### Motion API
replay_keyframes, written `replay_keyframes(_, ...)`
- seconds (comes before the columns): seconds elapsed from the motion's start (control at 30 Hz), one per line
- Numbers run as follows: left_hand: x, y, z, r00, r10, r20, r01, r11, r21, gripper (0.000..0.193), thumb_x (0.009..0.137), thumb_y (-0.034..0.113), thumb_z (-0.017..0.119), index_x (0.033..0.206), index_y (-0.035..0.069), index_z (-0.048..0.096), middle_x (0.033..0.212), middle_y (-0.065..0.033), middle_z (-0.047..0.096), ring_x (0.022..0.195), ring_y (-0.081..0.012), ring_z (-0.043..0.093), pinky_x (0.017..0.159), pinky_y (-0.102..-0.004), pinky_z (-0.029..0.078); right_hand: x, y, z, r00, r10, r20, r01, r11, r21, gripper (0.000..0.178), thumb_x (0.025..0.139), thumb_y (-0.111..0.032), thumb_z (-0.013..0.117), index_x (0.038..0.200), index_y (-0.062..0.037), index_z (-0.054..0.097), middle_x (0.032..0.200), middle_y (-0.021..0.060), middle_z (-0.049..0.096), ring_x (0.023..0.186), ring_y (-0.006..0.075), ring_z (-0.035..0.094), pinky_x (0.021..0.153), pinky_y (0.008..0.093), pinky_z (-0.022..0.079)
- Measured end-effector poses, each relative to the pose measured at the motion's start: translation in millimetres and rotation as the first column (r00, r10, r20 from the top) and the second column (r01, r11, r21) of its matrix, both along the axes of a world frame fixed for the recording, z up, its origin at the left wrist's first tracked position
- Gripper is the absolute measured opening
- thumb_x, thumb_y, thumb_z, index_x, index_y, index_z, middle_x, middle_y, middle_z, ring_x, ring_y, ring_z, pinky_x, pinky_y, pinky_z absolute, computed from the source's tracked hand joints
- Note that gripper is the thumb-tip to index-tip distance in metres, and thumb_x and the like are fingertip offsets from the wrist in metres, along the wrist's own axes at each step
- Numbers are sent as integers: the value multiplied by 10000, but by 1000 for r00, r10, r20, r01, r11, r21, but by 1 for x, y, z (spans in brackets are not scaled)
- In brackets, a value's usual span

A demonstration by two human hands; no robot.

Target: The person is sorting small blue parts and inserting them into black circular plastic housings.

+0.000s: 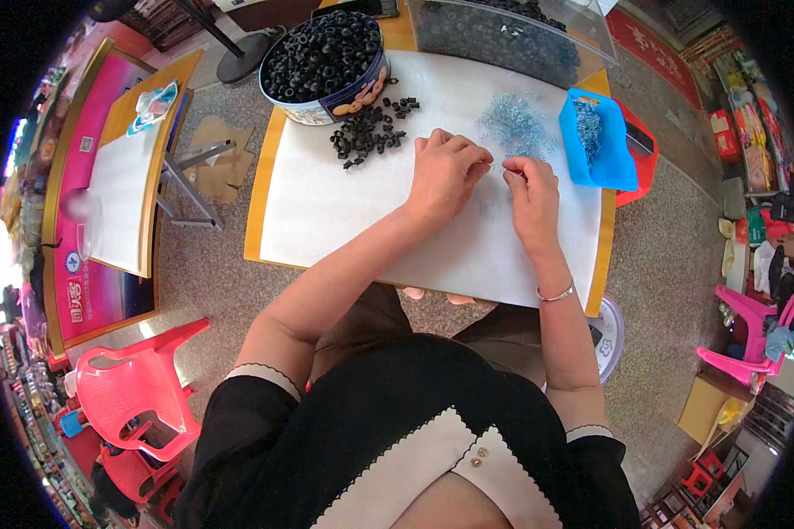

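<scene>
Above the white-covered tabletop (326,212), my left hand (445,175) has its fingers closed in a pinch. My right hand (532,189) faces it a short gap away, thumb and fingertips also pressed together. Whatever the fingertips hold is too small to make out. Just beyond them lies a loose pile of tiny light-blue pieces (513,122), with a few scattered nearer my hands. A blue plastic tray (622,163) at the right contains more blue pieces (587,128). Left of my left hand, small black tube-like parts (362,141) lie in a heap.
A round tub (362,95) full of black ring-like parts stands at the table's far left. A clear plastic bin (503,44) of dark parts is at the back. A red container (646,159) sits beside the blue tray. Pink chairs (141,388) stand at the left.
</scene>
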State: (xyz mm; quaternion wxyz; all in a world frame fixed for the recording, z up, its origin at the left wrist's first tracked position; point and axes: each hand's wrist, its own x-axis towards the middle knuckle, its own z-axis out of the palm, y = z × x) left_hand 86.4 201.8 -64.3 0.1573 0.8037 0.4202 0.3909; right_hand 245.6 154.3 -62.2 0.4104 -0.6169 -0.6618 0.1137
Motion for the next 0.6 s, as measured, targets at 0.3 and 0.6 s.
replay_keyframes(0.3,5,-2,3,999,-34,13,34,999,-22,97,796,184,701,887,160,725,910,4,675,946,-234,533,848,-385,357,3,-6,0,935,-77,-347,35,991,-127,130,837,-33,631,965,-39,649,931,105,653,855,233,625,766,326,493)
replay_keyframes(0.6,-1,7,4,999,-37,29,37,999,1,119,797,192,701,910,158,715,894,3,679,953,-240,533,847,-405,348,-4,-3,6,986,-3,-164,-9,997,-73,126,840,-31,649,962,-53,669,924,63,651,862,173,611,798,299,478)
